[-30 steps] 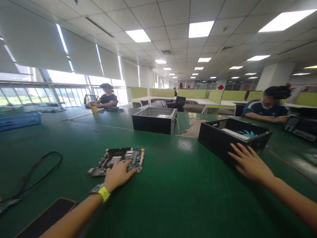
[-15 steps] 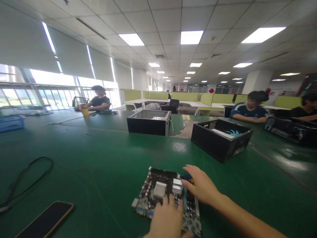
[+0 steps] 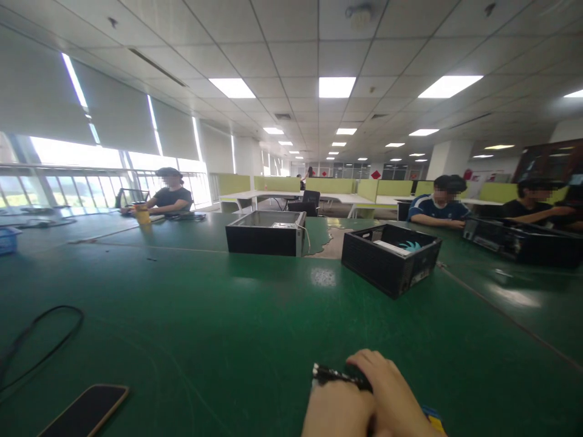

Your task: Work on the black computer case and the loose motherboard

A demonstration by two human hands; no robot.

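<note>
The bare left hand [image 3: 339, 413] and bare right hand [image 3: 387, 388], both cropped by the bottom edge, hide most of the dark circuit board [image 3: 334, 374]; their grip cannot be made out. The black, tan-rimmed phone [image 3: 86, 408], thin black cable [image 3: 68, 306] and blue plastic basket [image 3: 7, 241] are also cut off.

Office: green cubicle partitions [image 3: 234, 183], white desks [image 3: 239, 196].

Left hand [image 3: 337, 411] and right hand [image 3: 390, 391] near, right of centre, overlapping in view. Backs visible; right fingers bent, left's hidden.
</note>
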